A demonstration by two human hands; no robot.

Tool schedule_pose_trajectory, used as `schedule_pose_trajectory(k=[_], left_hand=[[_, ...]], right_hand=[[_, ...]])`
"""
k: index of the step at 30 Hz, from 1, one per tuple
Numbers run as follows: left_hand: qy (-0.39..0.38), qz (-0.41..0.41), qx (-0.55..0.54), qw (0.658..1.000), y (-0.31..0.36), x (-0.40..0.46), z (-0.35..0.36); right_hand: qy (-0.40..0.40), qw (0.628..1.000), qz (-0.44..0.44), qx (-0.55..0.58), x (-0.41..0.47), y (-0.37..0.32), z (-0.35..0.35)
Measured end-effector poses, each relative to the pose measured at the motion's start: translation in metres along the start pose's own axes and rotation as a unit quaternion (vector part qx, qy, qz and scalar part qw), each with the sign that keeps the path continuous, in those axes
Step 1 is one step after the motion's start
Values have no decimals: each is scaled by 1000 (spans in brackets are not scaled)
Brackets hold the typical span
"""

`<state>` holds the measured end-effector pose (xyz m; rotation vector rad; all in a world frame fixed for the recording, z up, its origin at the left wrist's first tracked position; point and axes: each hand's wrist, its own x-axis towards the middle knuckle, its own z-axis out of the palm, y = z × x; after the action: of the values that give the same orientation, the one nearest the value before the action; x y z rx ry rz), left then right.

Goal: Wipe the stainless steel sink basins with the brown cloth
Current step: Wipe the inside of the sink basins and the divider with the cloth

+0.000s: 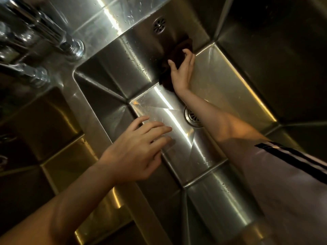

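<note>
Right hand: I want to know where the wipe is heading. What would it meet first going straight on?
The right hand, pressing the brown cloth to the basin's back wall, points toward the overflow grille; likely that first.

Cloth (177, 55) lies against the basin (221, 82) wall, below the overflow (158, 25).

Dim, warm yellowish light overall. Bright white glare streak runs diagonally down sink basin (177, 121) floor and back wall. Right corner and left basin (44, 129) sunk in deep shadow. Tap (44, 32) top left blurred, smeared. Wide-angle bending at edges; whole view tilted.
</note>
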<state>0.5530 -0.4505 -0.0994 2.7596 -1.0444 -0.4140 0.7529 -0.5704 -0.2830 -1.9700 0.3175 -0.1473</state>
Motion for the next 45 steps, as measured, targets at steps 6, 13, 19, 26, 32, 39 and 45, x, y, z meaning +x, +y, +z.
schedule_pose_trajectory(k=[6,13,19,26,32,39,45], left_hand=[[-8,-6,-4,1000,4,0,-4],[-16,-3,0,1000,4,-1,-4],[-14,3,-1,1000,3,-1,-4],[-2,-5,-9,1000,1,0,-2],[-10,-16,-7,1000,0,1,-3],[-27,-28,2,999,2,1,-7],[-24,-40,-6,999,4,1,-8]], right_hand=[[66,988,-85,109,-25,-68,-10],[78,982,-129,117,-40,-100,-7],[48,992,-74,87,-33,-60,6],[-48,998,27,-37,-23,16,21],[-14,997,70,-34,-23,20,27],[22,998,36,48,-33,-14,17],[84,987,-65,122,-55,-82,2]])
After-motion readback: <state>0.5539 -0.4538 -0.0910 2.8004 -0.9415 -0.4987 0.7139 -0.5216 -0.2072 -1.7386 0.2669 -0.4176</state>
